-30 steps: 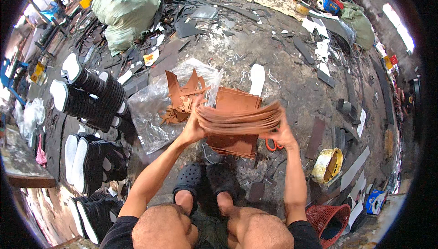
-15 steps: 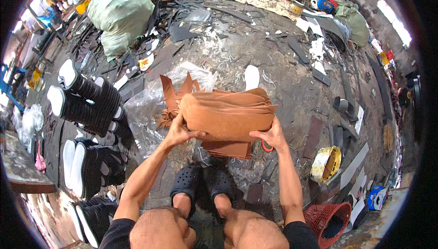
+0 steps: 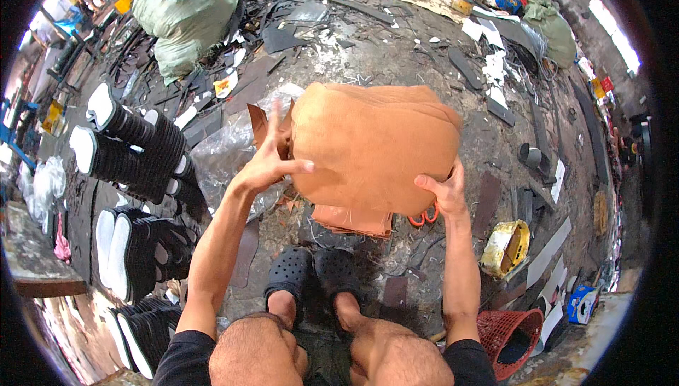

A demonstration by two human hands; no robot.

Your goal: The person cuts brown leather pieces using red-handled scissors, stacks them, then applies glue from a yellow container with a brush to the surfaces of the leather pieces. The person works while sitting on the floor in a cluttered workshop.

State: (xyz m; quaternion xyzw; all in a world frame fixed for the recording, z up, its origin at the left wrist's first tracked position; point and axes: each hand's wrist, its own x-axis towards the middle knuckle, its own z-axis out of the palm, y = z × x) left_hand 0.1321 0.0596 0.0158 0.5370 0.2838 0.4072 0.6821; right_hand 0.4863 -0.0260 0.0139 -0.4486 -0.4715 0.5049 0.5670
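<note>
A thick stack of tan-brown cut leather-like sheets is raised in front of me, its broad face tilted up. At its right lower edge my right hand is closed, thumb on the face and fingers behind. My left hand is at the left edge, fingers spread, index pointing up and thumb over the face; some fingers are hidden. Below is another pile of brown sheets, partly covered. Orange-handled scissors show beside it. Brown scraps lie behind my left hand on clear plastic.
To the left stand stacks of black soles with white faces. A yellowish tub and a red plastic basket are on the right. A large pale green sack sits at the far left, with dark offcuts scattered over the floor.
The stack has risen and tipped so its broad face shows more. My left hand's fingers have spread from their grip on its edge. The right hand has moved up and right with it.
</note>
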